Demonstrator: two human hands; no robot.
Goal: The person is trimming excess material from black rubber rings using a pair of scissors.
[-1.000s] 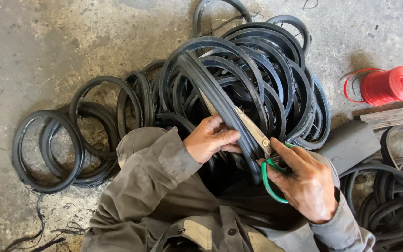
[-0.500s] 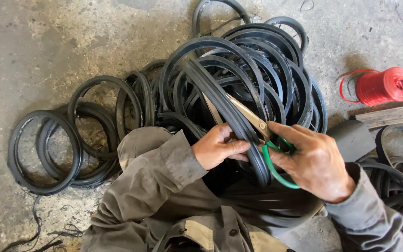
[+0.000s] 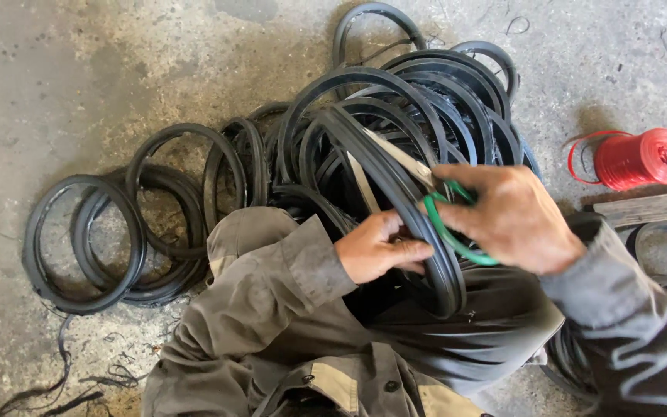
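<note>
- Centrally, a black rubber ring (image 3: 395,185) stands tilted over the person's lap, its lower arc near the knees and its upper arc leaning back on the heap (image 3: 426,100) of like rings behind.
- Left hand (image 3: 380,249) is curled round the ring's lower stretch, thumb and fingers pressed on the rubber; this grip looks meant to steady the band where the blades meet it.
- Right hand (image 3: 512,216) is closed through the green handles of scissors (image 3: 418,174), whose pale blades point up and left along the ring's inner edge, apparently so they can trim along it.
- Both sleeves are grey-brown work cloth; the same cloth covers the lap (image 3: 272,309), which serves as a rest under the ring.
- Left of the heap, several rings (image 3: 79,247) lie flat on the concrete floor (image 3: 79,77), overlapping and set apart from the leaning ones.
- At the right, a red spool (image 3: 642,158) of cord sits just above a wood strip (image 3: 646,208), well apart from the hands.
- More rings (image 3: 658,239) show at the right edge, partly hidden by the right sleeve.
</note>
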